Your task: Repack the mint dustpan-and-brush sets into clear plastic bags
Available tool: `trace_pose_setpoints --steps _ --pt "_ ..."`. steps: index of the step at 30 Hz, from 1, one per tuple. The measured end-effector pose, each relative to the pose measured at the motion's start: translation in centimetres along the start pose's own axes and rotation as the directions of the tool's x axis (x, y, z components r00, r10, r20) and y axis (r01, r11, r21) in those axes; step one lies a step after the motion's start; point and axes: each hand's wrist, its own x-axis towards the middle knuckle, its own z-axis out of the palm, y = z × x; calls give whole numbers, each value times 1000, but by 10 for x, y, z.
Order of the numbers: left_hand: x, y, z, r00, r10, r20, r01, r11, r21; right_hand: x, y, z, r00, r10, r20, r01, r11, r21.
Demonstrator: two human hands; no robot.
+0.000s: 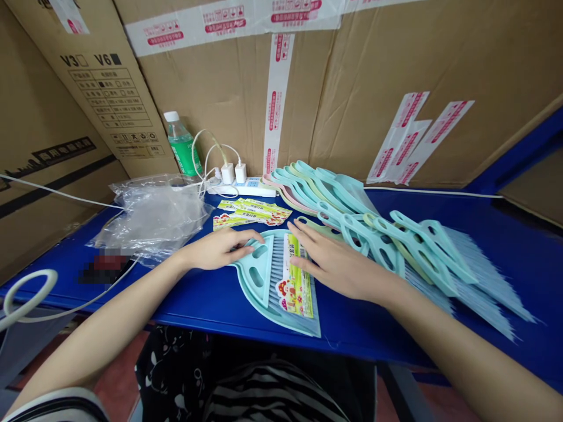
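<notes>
From my remote view, the two hands sit over a pale mint plastic dustpan-and-brush set (275,287), which lies flat near the front edge of a blue table (352,334), just below the middle of the frame. Its curved pan has a wide rim, and a short handle with oval slots points toward the upper left. Grey-blue bristles (275,280) fan out across the pan, and a yellow printed label card (297,286) lies lengthwise on top of them. My left hand (215,249) is flat with its fingers loosely spread, the fingertips (257,236) touching the top of the handle. My right hand (336,264) is also spread, not pinching anything, with its fingers (299,249) resting on or just beside the card's upper end. To the right, more mint and pale pink brushes (396,249) lie overlapped in a long, fanned row. Above my hands, at upper centre, is a small pile of printed label cards (250,212). A crumpled clear plastic bag (152,220) lies at the left, and a white power strip (246,186) with two plugged-in adapters sits against the cardboard (229,76) behind the table, beside a green-labelled water bottle (181,143).
</notes>
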Motion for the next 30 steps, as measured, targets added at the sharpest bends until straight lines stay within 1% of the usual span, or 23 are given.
trace_pose_setpoints --steps 4,6,8,9,11,13,16,20,22,23,25,26,28,30 --pt "-1 -8 -2 1000 -3 -30 2 999 -50 7 6 6 997 67 -46 -58 984 169" --pt "-2 -11 -4 999 2 -43 -5 997 -77 12 8 9 991 108 -75 -83 957 277" --pt "-3 -12 -7 999 3 -51 -8 995 -103 17 9 13 984 128 -126 -66 911 407" --pt "-3 -13 -8 998 3 -58 -9 994 -112 19 9 15 980 131 -148 -44 874 483" --pt "-3 -13 -9 997 1 -72 -10 993 -120 22 9 18 974 152 -169 -10 773 634" --pt "-3 -14 -10 997 7 -81 -16 992 -122 24 8 19 962 222 -162 -22 648 761" --pt "-3 -15 -11 995 24 -93 -36 992 -120 25 3 16 927 358 -112 -68 456 887" --pt "-4 -14 -14 992 36 -125 -48 994 -98 26 -7 11 893 449 25 -116 176 978" --pt "-4 -13 -15 991 35 -132 -47 995 -89 27 -12 10 873 480 89 -136 65 989" --pt "-4 -12 -15 990 35 -133 -47 995 -88 28 -14 10 861 496 111 -144 29 989" --pt "-4 -12 -16 991 36 -132 -48 995 -90 29 -16 10 849 508 145 -164 -8 986" --pt "-4 -11 -16 991 33 -132 -46 995 -92 30 -17 11 852 498 162 -177 -16 984" --pt "-4 -12 -16 991 25 -130 -38 995 -96 30 -15 12 870 456 188 -200 -22 980" --pt "-4 -12 -16 992 17 -128 -30 994 -102 30 -12 14 889 417 190 -197 -25 980"
